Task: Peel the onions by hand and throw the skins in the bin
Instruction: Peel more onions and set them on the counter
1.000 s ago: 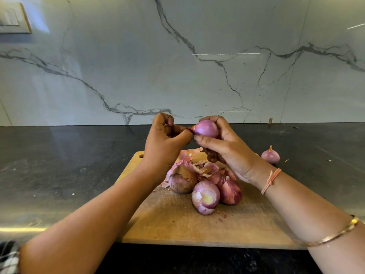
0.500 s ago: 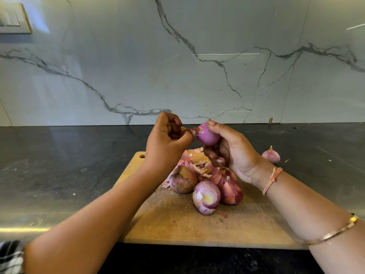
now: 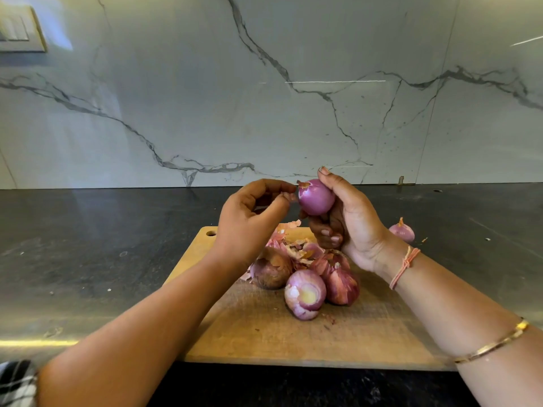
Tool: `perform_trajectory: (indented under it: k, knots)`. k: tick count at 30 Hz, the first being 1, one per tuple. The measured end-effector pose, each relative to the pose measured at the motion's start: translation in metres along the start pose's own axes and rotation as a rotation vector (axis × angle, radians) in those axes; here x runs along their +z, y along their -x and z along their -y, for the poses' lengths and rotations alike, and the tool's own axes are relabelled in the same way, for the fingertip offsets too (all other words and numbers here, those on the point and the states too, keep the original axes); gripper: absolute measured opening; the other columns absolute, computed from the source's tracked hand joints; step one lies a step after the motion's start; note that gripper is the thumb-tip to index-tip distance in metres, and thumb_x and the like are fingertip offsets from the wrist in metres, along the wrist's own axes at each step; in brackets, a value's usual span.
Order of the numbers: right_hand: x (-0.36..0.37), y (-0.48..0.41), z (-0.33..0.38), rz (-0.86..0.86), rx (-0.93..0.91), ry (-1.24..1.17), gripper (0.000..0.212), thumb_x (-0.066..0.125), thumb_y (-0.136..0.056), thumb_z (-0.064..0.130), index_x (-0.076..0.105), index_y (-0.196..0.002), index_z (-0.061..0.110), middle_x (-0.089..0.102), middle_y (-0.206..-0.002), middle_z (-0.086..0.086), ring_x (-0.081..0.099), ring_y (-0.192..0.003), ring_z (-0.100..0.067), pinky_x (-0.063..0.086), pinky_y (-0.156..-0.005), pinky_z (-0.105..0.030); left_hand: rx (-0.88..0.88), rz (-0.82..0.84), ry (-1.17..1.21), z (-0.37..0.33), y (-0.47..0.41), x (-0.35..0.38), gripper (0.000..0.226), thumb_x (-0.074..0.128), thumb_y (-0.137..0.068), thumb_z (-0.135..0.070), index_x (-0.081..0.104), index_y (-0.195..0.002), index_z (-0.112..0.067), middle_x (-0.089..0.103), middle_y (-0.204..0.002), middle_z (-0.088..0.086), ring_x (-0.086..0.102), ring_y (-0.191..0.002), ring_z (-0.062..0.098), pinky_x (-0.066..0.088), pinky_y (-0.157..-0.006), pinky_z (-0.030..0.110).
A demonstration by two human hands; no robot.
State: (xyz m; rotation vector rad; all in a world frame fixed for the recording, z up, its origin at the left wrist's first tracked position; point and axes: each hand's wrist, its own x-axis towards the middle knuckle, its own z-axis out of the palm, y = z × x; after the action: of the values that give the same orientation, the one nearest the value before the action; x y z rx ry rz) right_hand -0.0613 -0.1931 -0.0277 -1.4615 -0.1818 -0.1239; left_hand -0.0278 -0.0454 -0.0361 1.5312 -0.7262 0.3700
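In the head view, your right hand [image 3: 349,224] gripped the nearly bare red onion [image 3: 316,198] above the cutting board [image 3: 264,333], while your left hand [image 3: 249,218] apparently pinched a skin scrap [image 3: 302,185] at its tip. The onion looked light, firm and slick; that papery scrap would likely tear unless taken near its root.

Onion [image 3: 316,198] in my right hand [image 3: 357,227]: glossy purple. Skin scrap [image 3: 291,197] in my left hand [image 3: 249,221]: pale pink. Board [image 3: 264,336] tan, counter [image 3: 88,245] dark grey, wall [image 3: 205,98] white, grey-veined.
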Motion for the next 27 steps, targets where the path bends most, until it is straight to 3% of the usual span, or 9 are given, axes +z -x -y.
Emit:
perform_trajectory:
  k: [5, 11, 14, 17, 21, 25, 27]
  knots:
    - [0.004, 0.002, 0.0, -0.013, 0.019, 0.13, 0.053, 0.042, -0.076, 0.065, 0.053, -0.075, 0.013, 0.034, -0.046, 0.001, 0.022, -0.039, -0.009, 0.012, -0.04, -0.022, 0.022, 0.014, 0.052, -0.001, 0.001, 0.002, 0.021, 0.064, -0.086, -0.002, 0.069, -0.087, -0.023, 0.071, -0.077, -0.013, 0.066, -0.076, 0.0, 0.049, -0.067, 0.013]
    - [0.006, 0.003, 0.002, -0.005, 0.019, 0.082, 0.048, 0.037, -0.091, 0.055, 0.051, -0.084, 0.009, 0.04, -0.046, 0.003, 0.029, -0.035, -0.005, 0.022, -0.033, -0.014, 0.03, 0.006, 0.068, -0.004, 0.002, 0.002, 0.022, 0.064, -0.085, 0.001, 0.068, -0.078, -0.019, 0.069, -0.067, -0.014, 0.063, -0.063, -0.002, 0.046, -0.059, 0.01]
    - [0.006, 0.002, -0.001, 0.016, 0.01, 0.117, 0.053, 0.039, -0.084, 0.06, 0.052, -0.077, 0.009, 0.044, -0.049, 0.0, 0.03, -0.035, -0.006, 0.021, -0.034, -0.015, 0.035, -0.014, 0.035, -0.003, 0.001, 0.0, 0.024, 0.064, -0.084, 0.003, 0.066, -0.072, -0.018, 0.065, -0.059, -0.014, 0.057, -0.054, -0.002, 0.043, -0.052, 0.01]
    - [0.006, 0.001, -0.003, 0.024, 0.013, 0.117, 0.052, 0.044, -0.076, 0.063, 0.056, -0.077, 0.013, 0.043, -0.058, -0.005, 0.032, -0.04, -0.008, 0.022, -0.035, -0.016, 0.041, -0.041, -0.005, -0.002, -0.001, -0.001, 0.024, 0.064, -0.084, 0.002, 0.067, -0.074, -0.02, 0.067, -0.063, -0.014, 0.059, -0.06, -0.001, 0.046, -0.057, 0.012]
    - [0.004, -0.002, -0.004, 0.035, 0.008, 0.089, 0.038, 0.052, -0.077, 0.054, 0.062, -0.084, 0.017, 0.051, -0.062, -0.005, 0.038, -0.048, -0.012, 0.026, -0.044, -0.022, 0.009, -0.114, -0.081, 0.003, -0.002, -0.001, 0.021, 0.062, -0.088, -0.005, 0.067, -0.078, -0.024, 0.068, -0.067, -0.013, 0.063, -0.065, 0.003, 0.054, -0.063, 0.021]
    - [0.001, -0.004, -0.002, 0.004, -0.038, 0.041, 0.007, 0.06, -0.087, 0.024, 0.059, -0.089, 0.017, 0.057, -0.074, -0.008, 0.042, -0.05, -0.012, 0.032, -0.046, -0.022, -0.063, -0.172, -0.13, 0.007, -0.005, -0.004, 0.019, 0.061, -0.091, -0.012, 0.066, -0.082, -0.027, 0.068, -0.075, -0.012, 0.064, -0.064, 0.001, 0.057, -0.069, 0.024]
    - [0.0, -0.006, -0.004, 0.014, -0.048, 0.007, 0.023, 0.068, -0.074, 0.017, 0.056, -0.094, 0.014, 0.058, -0.077, -0.009, 0.045, -0.052, -0.014, 0.036, -0.047, -0.023, -0.084, -0.163, -0.156, 0.008, -0.006, -0.005, 0.018, 0.061, -0.091, -0.013, 0.066, -0.082, -0.028, 0.069, -0.076, -0.011, 0.065, -0.065, 0.003, 0.058, -0.07, 0.027]
